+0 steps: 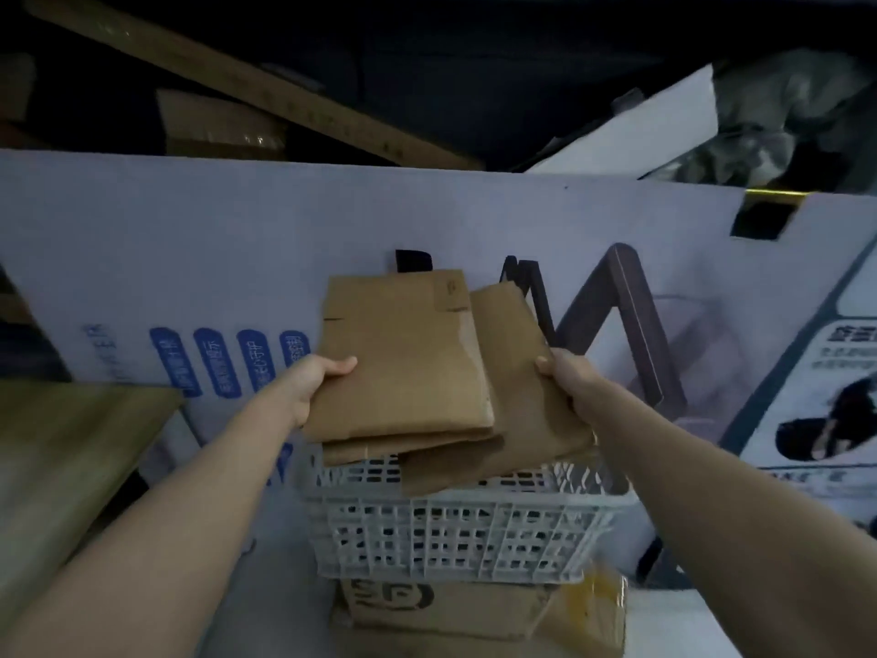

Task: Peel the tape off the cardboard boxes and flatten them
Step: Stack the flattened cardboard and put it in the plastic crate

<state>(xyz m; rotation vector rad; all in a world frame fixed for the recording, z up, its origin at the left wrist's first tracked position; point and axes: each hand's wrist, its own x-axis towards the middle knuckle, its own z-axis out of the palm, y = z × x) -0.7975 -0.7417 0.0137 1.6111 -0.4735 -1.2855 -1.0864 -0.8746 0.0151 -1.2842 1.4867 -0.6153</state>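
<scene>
Flattened boxes (403, 358) flat, long axis pointing away.

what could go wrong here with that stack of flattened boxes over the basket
The flattened cardboard pieces are fanned out unevenly, so a lower piece could slip out from between the left hand and right hand. The white plastic basket sits on a cardboard box, so dropping the stack in off-centre might tip it.

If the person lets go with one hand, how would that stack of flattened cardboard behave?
The flattened cardboard looks stiff and light, so one hand could probably carry it. Its sheets lie fanned and misaligned, so the lower ones may slide out. Left hand and right hand grip opposite edges.
</scene>
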